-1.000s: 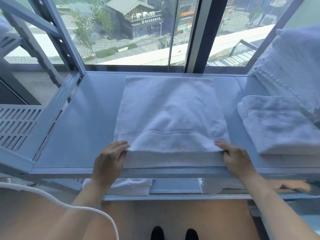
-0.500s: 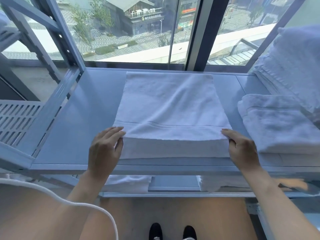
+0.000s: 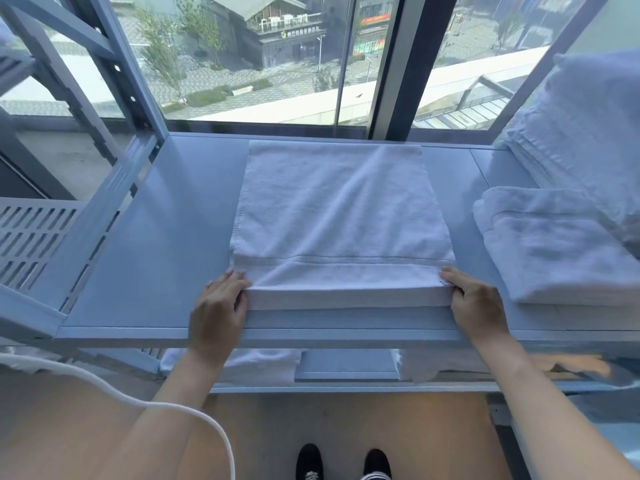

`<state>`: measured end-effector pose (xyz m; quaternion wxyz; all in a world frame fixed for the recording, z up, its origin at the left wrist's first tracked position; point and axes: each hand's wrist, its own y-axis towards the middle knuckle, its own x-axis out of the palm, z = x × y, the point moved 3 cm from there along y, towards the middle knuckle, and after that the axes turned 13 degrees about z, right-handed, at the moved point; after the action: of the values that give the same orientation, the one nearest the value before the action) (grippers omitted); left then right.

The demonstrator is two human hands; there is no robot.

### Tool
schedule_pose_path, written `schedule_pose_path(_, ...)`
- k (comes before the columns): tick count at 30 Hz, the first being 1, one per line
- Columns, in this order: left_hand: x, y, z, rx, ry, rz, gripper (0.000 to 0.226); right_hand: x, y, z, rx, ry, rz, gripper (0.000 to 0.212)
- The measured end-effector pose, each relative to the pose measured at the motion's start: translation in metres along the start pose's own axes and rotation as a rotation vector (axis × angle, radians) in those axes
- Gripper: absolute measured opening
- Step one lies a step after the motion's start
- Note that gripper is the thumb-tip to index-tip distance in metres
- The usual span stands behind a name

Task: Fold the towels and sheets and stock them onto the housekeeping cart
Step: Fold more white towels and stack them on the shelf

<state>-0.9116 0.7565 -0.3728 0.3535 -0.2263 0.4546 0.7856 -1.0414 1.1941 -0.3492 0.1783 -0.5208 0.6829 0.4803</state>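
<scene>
Towel (image 3: 341, 220) flat on my shelf (image 3: 166, 237); left hand (image 3: 216, 310) and right hand (image 3: 478, 303) pinch its near corners. Two folded towels (image 3: 554, 247) right, perhaps more below.

Both bare forearms reach forward, well apart. The left hand (image 3: 216, 308) lies palm down, fingers (image 3: 231, 277) pinching at their tips. The right hand (image 3: 478, 303) mirrors it, fingers (image 3: 453, 271) likewise pinching, thumb tucked beneath

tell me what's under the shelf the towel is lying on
Below the shelf a lower shelf holds two white folded linens, one left and one right. Only their front edges show; the upper shelf covers the rest.
</scene>
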Motion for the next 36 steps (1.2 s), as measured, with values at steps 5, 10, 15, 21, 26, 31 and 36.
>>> schedule_pose_path(5,-0.024,-0.004,0.0,0.102,0.001,0.102,0.026,-0.016,-0.008,-0.002,-0.053,-0.016,0.062,0.044)
schedule_pose_path(10,-0.021,-0.053,0.0,0.135,-0.052,0.026,0.032,-0.012,-0.04,0.013,-0.086,-0.026,-0.013,0.04)
schedule_pose_path(15,-0.024,-0.043,0.0,0.069,-0.047,0.013,0.021,-0.013,-0.037,0.014,-0.106,-0.069,0.045,0.038)
schedule_pose_path(21,-0.017,-0.009,0.035,0.104,-0.039,-0.003,0.019,-0.007,-0.023,-0.037,-0.149,-0.029,0.091,0.023)
schedule_pose_path(26,0.054,0.026,0.087,0.239,0.05,-0.364,0.041,0.064,-0.003,-0.115,-0.245,0.034,-0.31,0.049)
schedule_pose_path(31,0.088,0.048,0.063,0.193,0.256,-0.562,0.06,0.103,0.028,-0.11,-0.205,-0.11,-0.491,0.062)
schedule_pose_path(36,0.056,0.027,0.02,0.069,0.248,-0.469,0.07,0.068,0.015,-0.037,-0.064,-0.233,-0.426,0.063)
